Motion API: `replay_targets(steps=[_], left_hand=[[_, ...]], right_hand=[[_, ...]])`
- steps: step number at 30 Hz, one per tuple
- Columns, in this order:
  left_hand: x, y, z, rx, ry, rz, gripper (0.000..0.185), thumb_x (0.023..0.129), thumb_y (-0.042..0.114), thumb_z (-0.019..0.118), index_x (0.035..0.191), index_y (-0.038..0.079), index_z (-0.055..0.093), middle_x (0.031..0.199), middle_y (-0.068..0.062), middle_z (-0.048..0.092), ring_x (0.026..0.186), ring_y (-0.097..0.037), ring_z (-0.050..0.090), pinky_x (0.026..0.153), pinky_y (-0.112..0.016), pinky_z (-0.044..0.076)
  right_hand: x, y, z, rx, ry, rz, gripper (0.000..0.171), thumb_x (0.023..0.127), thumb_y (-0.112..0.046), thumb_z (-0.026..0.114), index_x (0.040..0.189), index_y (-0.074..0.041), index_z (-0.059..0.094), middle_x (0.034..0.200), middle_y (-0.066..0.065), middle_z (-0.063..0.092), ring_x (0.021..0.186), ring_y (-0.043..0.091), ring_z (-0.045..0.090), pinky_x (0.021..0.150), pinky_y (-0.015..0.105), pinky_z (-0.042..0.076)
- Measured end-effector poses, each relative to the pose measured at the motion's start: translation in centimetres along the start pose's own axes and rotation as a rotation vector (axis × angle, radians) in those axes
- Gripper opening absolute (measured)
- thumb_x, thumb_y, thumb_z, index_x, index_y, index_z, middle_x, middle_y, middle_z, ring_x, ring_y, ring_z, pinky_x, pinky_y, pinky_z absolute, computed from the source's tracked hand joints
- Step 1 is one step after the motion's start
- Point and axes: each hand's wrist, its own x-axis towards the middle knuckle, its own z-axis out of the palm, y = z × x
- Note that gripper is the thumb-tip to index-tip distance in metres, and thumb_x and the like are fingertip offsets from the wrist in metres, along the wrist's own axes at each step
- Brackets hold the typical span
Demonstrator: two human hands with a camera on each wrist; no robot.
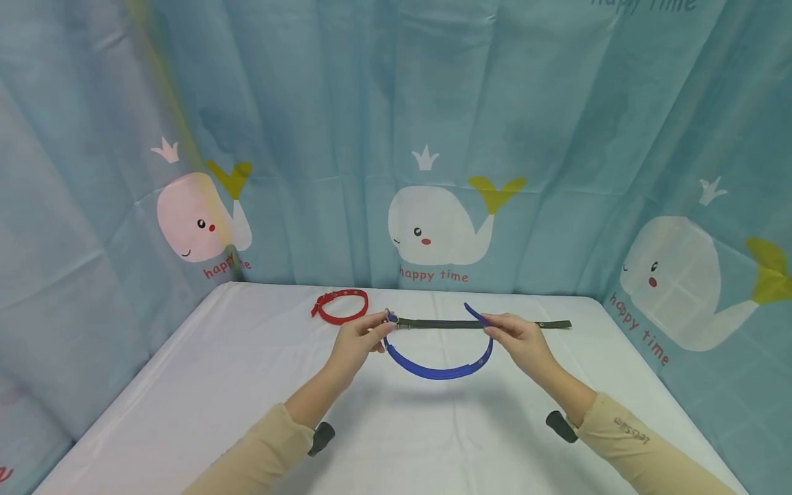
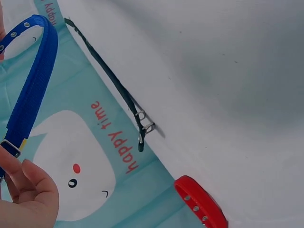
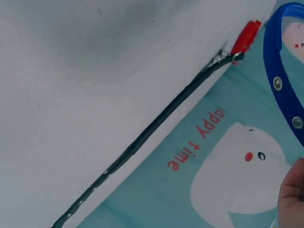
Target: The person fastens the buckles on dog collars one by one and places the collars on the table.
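A blue collar (image 1: 438, 373) with metal eyelets hangs in a U between both hands, above the white table. My left hand (image 1: 361, 335) pinches its buckle end; in the left wrist view the metal buckle (image 2: 10, 148) shows right at the fingers. The right hand (image 1: 517, 338) pinches the collar near its other end, and the blue tip sticks up past the fingers. Two eyelets show on the blue strap (image 3: 280, 66) in the right wrist view. Behind the hands a dark green collar (image 1: 442, 324) lies stretched out straight, with metal fittings at its left end.
A red collar (image 1: 344, 320), closed into a loop, lies at the back left of the white table (image 1: 204, 385). Blue curtains (image 1: 334, 137) with whale prints stand round the table's back and sides. Dark objects (image 1: 322, 438) show beside both forearms.
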Motion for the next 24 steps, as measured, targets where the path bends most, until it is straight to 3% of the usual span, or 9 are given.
replay_targets(steps=[8, 16, 24], left_hand=[[-0.3, -0.2, -0.4, 0.022, 0.004, 0.013, 0.034, 0.093, 0.019, 0.067, 0.123, 0.004, 0.067, 0.089, -0.003, 0.064, 0.07, -0.02, 0.061, 0.077, -0.032, 0.05], [-0.4, -0.1, -0.6, 0.052, -0.014, 0.01, 0.032, 0.092, 0.019, 0.068, 0.12, 0.004, 0.069, 0.092, -0.005, 0.066, 0.077, -0.033, 0.059, 0.071, -0.031, 0.048], [-0.8, 0.7, -0.2, 0.085, -0.026, 0.041, 0.031, 0.091, 0.019, 0.07, 0.118, 0.005, 0.07, 0.095, -0.003, 0.066, 0.073, -0.021, 0.056, 0.066, -0.029, 0.046]], right_hand=[[0.5, -0.5, 0.1, -0.095, -0.003, -0.048, 0.023, 0.089, -0.001, 0.067, 0.111, 0.005, 0.07, 0.094, 0.01, 0.07, 0.08, 0.007, 0.055, 0.067, 0.02, 0.047], [0.4, -1.0, 1.0, -0.227, 0.013, -0.214, 0.024, 0.079, 0.006, 0.074, 0.103, 0.003, 0.073, 0.083, 0.003, 0.07, 0.077, 0.011, 0.052, 0.063, 0.023, 0.047], [0.5, -2.2, 2.2, -0.334, -0.016, -0.334, 0.026, 0.076, 0.002, 0.077, 0.102, 0.0, 0.075, 0.085, 0.001, 0.07, 0.082, 0.016, 0.053, 0.064, 0.029, 0.046]])
